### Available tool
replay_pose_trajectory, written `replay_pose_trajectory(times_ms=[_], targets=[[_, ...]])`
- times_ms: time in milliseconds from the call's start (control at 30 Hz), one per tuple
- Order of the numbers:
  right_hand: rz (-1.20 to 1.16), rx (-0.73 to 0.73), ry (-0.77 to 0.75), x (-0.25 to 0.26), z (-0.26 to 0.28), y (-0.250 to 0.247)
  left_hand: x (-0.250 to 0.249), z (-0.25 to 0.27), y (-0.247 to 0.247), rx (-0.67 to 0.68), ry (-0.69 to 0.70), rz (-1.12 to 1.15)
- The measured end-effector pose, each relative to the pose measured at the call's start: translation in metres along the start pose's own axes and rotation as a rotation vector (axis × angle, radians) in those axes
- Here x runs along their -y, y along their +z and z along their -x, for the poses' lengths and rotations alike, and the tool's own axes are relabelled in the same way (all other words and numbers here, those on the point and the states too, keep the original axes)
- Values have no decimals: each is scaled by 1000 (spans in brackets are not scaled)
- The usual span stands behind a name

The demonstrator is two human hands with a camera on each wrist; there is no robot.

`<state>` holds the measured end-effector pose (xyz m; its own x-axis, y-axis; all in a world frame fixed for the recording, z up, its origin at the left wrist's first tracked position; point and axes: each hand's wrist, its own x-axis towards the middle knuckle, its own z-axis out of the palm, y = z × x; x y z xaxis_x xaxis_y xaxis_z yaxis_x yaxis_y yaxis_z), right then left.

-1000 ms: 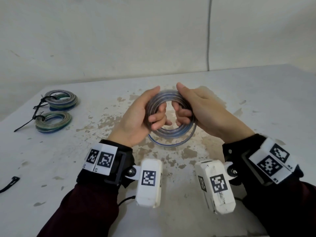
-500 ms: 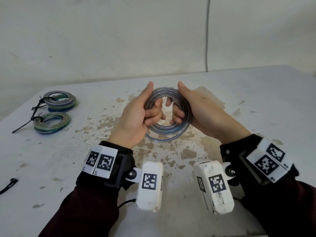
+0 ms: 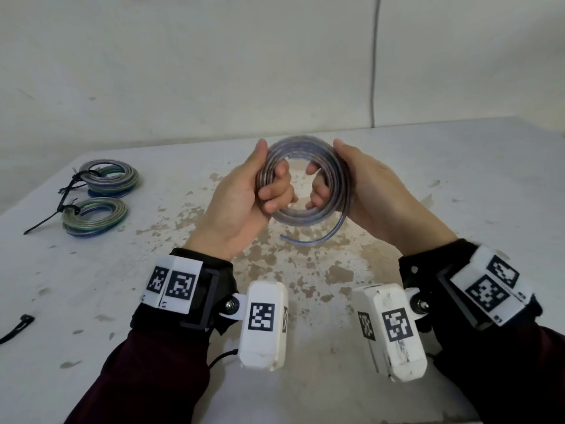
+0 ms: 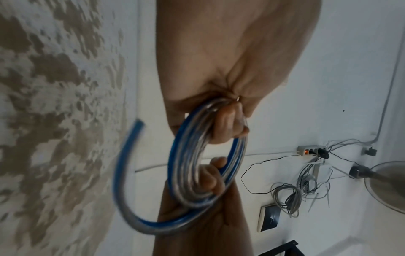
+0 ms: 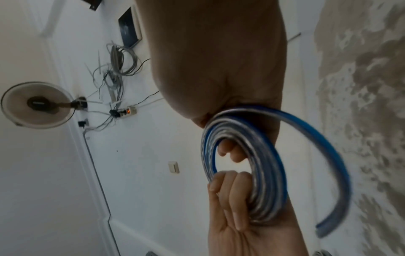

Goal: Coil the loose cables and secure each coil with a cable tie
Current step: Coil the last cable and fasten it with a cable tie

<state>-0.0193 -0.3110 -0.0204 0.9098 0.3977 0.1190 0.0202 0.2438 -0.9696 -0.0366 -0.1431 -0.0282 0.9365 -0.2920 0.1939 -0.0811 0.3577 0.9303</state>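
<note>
Both hands hold a coil of clear cable with a blue stripe (image 3: pixel 301 214) above the table's middle. My left hand (image 3: pixel 244 194) grips its left side, fingers curled through the ring and thumb over the top. My right hand (image 3: pixel 363 185) grips the right side the same way. The cable's loose end (image 3: pixel 308 241) curves free below the coil. In the left wrist view the coil (image 4: pixel 197 166) shows edge-on with the loose end (image 4: pixel 131 138) arcing off to the left. The right wrist view shows the coil (image 5: pixel 260 173) and its tail (image 5: pixel 333 216). A black cable tie (image 3: pixel 15 327) lies at the table's left edge.
Two tied coils, the farther one (image 3: pixel 110 177) and the nearer one (image 3: pixel 94 217), lie at the table's (image 3: pixel 458 185) far left, each with a black tie (image 3: pixel 41 224) sticking out. A wall stands right behind the table. The wrist views show wall cables, a power strip (image 4: pixel 311 149) and a fan (image 5: pixel 36 107).
Both hands have lifted the coil a little and turned it more upright. The loose end now hangs free under the coil.
</note>
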Motion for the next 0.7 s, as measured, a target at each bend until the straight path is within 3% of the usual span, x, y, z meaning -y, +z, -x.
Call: replay_pose_trajectory(times_ms=[100,300,467,567,700], targets=[[-95,26,-12,0,-1,-3,2,-3,-1,18,70,116],[-193,64,24,3,-1,-2,2,-1,0,51,48,112],[40,68,22,1,4,-3,0,0,3,15,-109,-154],[123,48,13,0,4,-1,-1,1,0,-10,-123,-236],[269,64,-5,5,8,-4,-5,5,-1,86,-173,-277]])
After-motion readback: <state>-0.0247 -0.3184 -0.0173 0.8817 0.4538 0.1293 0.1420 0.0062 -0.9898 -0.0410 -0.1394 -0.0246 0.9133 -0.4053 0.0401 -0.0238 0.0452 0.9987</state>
